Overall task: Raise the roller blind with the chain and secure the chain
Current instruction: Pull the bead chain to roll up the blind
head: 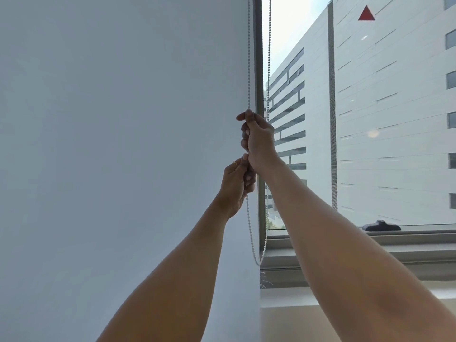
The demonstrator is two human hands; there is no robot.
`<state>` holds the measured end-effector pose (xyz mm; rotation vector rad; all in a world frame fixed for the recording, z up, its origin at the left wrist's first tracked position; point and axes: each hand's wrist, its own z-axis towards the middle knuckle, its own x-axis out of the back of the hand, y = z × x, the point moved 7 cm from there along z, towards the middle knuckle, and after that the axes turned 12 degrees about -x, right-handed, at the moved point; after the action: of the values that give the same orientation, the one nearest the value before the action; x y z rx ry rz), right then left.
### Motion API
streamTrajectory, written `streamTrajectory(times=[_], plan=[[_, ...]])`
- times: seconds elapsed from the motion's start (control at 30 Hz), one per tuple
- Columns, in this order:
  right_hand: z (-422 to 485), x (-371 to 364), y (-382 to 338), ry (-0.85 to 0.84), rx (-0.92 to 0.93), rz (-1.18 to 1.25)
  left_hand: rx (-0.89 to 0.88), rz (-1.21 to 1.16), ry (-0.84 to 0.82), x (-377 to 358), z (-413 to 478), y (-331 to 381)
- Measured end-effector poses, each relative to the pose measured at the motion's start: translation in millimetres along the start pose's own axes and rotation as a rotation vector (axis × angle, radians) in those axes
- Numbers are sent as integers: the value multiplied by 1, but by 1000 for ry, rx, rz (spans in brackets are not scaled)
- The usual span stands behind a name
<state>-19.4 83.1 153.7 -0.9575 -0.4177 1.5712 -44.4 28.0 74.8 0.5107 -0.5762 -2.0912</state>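
Observation:
A pale grey roller blind fills the left half of the view and hangs down past the bottom of the frame. At its right edge runs a white beaded chain, a loop with a second strand further right and its bend low near the sill. My right hand is shut on the left strand, high up. Just below it, my left hand is shut on the same strand, thumb touching my right wrist. The chain hangs slack beneath my left hand.
A grey window frame post stands right of the chain. Uncovered glass on the right shows a white building outside. A dark window handle lies on the lower frame, above the sill ledge.

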Motion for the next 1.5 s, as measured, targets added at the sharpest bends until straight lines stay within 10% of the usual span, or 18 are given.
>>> streamTrajectory(times=[1.5], plan=[[-56,28,107,-262,-220,-133,-159,-28,164,3,64,73]])
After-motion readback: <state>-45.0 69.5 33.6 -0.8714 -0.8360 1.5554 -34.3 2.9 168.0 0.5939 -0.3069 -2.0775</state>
